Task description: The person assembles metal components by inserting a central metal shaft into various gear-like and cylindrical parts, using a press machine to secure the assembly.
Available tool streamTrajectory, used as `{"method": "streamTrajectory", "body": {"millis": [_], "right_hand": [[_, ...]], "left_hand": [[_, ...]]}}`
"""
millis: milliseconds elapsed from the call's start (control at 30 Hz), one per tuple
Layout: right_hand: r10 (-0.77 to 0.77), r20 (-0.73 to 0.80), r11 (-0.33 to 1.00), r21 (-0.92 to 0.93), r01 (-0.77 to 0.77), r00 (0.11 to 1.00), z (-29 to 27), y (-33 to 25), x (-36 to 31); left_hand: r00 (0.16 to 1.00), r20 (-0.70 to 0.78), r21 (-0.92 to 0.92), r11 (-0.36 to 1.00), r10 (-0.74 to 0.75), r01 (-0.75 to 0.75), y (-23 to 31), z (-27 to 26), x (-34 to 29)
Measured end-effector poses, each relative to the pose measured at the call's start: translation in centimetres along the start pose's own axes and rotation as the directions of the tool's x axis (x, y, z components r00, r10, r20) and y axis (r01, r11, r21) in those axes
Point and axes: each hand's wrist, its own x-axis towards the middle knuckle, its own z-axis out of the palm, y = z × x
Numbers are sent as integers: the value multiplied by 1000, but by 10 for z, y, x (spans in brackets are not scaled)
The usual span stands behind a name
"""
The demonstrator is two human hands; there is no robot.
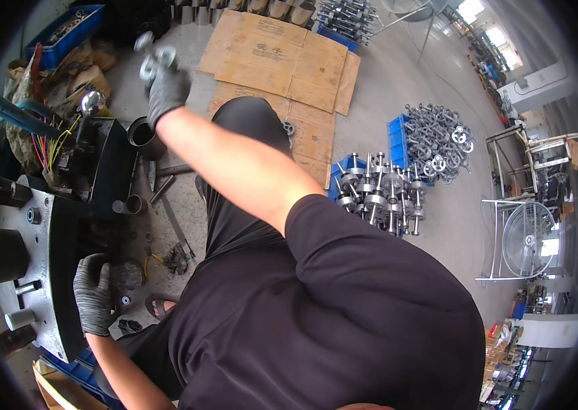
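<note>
Blue bins of metal parts, right hand gripping shiny piece, left hand unclenched

Over my feed I get a dark grey right grip, and a left grip grey with fine darker streaks. The metal part is silvery, the cardboard brown with dark print, the crate bright blue, the floor grey, the wires yellow and red.

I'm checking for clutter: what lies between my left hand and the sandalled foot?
The head view shows a small metal ring on the floor between left hand and foot.
</note>
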Motion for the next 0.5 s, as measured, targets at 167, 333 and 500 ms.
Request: {"method": "streamTrajectory", "body": {"millis": [167,333,500], "right_hand": [[-293,506,951,68,302,811,-6,-182,23],[-17,807,533,-492,688,590,-96,-335,103],[296,748,-250,-539,804,594,-192,-355,111]], "left_hand": [[997,-57,73,996,59,-54,8,-10,-22],[996,-1,45,995,85,-85,32,0,-13],[997,17,32,997,72,-73,32,7,-9]]}}
